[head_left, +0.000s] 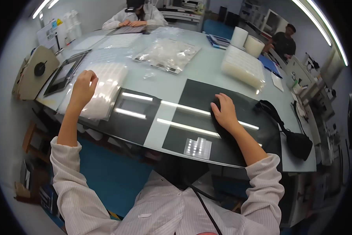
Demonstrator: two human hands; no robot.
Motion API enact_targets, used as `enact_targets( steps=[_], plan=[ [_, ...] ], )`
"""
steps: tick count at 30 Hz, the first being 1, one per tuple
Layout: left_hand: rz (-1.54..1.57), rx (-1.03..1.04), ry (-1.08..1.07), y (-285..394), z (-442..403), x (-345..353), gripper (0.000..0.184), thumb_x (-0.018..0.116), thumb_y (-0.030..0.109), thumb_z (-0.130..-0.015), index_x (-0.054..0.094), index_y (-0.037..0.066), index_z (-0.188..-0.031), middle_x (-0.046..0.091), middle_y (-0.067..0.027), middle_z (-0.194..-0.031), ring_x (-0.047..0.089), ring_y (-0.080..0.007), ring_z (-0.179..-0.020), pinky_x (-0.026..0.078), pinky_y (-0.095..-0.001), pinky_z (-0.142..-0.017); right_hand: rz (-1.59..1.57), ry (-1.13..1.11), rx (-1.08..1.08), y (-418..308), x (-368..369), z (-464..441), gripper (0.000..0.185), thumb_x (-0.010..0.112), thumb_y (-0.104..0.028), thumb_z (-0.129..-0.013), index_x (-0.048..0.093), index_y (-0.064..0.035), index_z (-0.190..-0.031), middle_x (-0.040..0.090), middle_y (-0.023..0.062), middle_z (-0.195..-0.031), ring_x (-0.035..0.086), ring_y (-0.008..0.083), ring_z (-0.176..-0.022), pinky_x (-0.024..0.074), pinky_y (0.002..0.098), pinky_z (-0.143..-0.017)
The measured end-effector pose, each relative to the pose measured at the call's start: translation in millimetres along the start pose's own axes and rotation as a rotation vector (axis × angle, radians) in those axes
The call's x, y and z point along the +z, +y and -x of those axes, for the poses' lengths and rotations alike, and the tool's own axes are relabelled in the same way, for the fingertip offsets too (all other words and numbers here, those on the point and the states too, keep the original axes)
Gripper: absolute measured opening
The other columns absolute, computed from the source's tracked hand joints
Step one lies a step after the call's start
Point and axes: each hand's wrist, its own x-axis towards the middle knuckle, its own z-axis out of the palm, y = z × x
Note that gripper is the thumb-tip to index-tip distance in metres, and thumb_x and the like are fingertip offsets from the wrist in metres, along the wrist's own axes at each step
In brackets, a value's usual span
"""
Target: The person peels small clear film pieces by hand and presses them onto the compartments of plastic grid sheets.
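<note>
Clr sheets [110,78] | LH [84,88] over, fingers curled, grip unclr | RH [225,112] on blk mat [197,94], thumb apart

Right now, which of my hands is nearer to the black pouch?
Your right hand: it is at the dark mat, left of the black pouch. Your left hand is much farther left, by the clear plastic stack.

Pale walls, blue floor [105,172], bright ceiling strip lights [321,23].
</note>
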Motion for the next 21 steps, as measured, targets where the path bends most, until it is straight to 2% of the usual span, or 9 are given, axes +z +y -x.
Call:
enact_targets(
  steps=[3,6,7,8,10,14,17,21],
  plan=[
    [0.208,0.113,-0.038,77.0,-15.9,38.6,0.011,0.066,0.007,-0.093,0.062,-0.003,-0.092,0.062,-0.0163,-0.09,0.062,-0.0303,-0.081,0.05,-0.0389,-0.074,0.049,0.019,-0.017,-8.0,-2.0,0.2,0.042,0.067,-0.026,-0.093,0.064,0.0007,-0.124,0.061,0.0237,-0.131,0.055,0.0411,-0.126,0.0433,0.049,-0.108],
    [0.363,0.238,-0.088,141.7,-24.4,94.0,0.007,0.065,0.004,-0.092,0.063,-0.002,-0.092,0.063,-0.017,-0.09,0.062,-0.0323,-0.082,0.05,-0.0396,-0.074,0.012,0.028,-0.017,-12.1,-3.5,-0.1,0.038,0.067,-0.025,-0.092,0.065,0.0006,-0.12,0.061,0.0231,-0.129,0.055,0.0408,-0.124,0.0447,0.0493,-0.105],
    [0.415,0.256,-0.125,162.5,-25.9,112.8,0.007,0.066,0.005,-0.092,0.063,-0.002,-0.091,0.063,-0.0165,-0.088,0.062,-0.0326,-0.083,0.05,-0.0406,-0.074,0.005,-0.003,0.0,-13.9,-6.3,-0.2,0.038,0.066,-0.025,-0.093,0.065,-0.0003,-0.121,0.06,0.0236,-0.131,0.054,0.0406,-0.126,0.0432,0.0483,-0.108],
    [0.468,0.241,-0.179,181.5,-26.7,130.6,0.007,0.066,0.007,-0.09,0.063,0.0,-0.091,0.063,-0.0165,-0.091,0.06,-0.0357,-0.091,0.048,-0.0448,-0.081,-0.002,-0.033,0.015,-16.0,-9.0,0.3,0.037,0.065,-0.024,-0.094,0.064,-0.0013,-0.123,0.06,0.024,-0.134,0.053,0.0405,-0.129,0.0418,0.0474,-0.111],
    [0.551,0.207,-0.208,204.9,-27.7,171.0,0.006,0.066,0.007,-0.089,0.064,0.001,-0.091,0.063,-0.0159,-0.093,0.059,-0.0356,-0.093,0.048,-0.0446,-0.083,0.007,-0.009,-0.01,-13.0,-4.6,2.8,0.037,0.066,-0.024,-0.094,0.064,-0.0018,-0.124,0.059,0.0235,-0.135,0.052,0.0405,-0.131,0.041,0.0476,-0.111],
    [0.531,0.203,-0.158,227.0,-20.3,206.9,0.005,0.067,0.008,-0.089,0.065,0.003,-0.09,0.063,-0.0148,-0.095,0.058,-0.0353,-0.095,0.047,-0.0441,-0.085,-0.015,-0.029,-0.02,-9.8,-5.7,4.9,0.04,0.066,-0.025,-0.094,0.063,-0.0017,-0.126,0.058,0.0235,-0.136,0.051,0.0407,-0.131,0.0407,0.0477,-0.112],
    [0.495,0.277,-0.093,224.6,-14.4,201.1,0.004,0.066,0.007,-0.089,0.066,0.003,-0.092,0.063,-0.0131,-0.094,0.059,-0.0308,-0.096,0.048,-0.0406,-0.082,-0.019,-0.063,-0.036,-6.5,-5.7,4.6,0.041,0.066,-0.026,-0.095,0.062,-0.0017,-0.127,0.056,0.0236,-0.138,0.05,0.0406,-0.132,0.0404,0.0474,-0.112],
    [0.593,0.12,-0.257,212.0,-16.9,193.4,0.006,0.066,0.008,-0.091,0.067,0.003,-0.094,0.063,-0.0103,-0.094,0.06,-0.0241,-0.09,0.05,-0.0356,-0.08,-0.017,-0.151,-0.057,-5.1,-10.7,3.6,0.046,0.064,-0.031,-0.097,0.06,-0.0019,-0.132,0.054,0.0236,-0.141,0.047,0.0416,-0.136,0.0381,0.0489,-0.114]
  ],
)
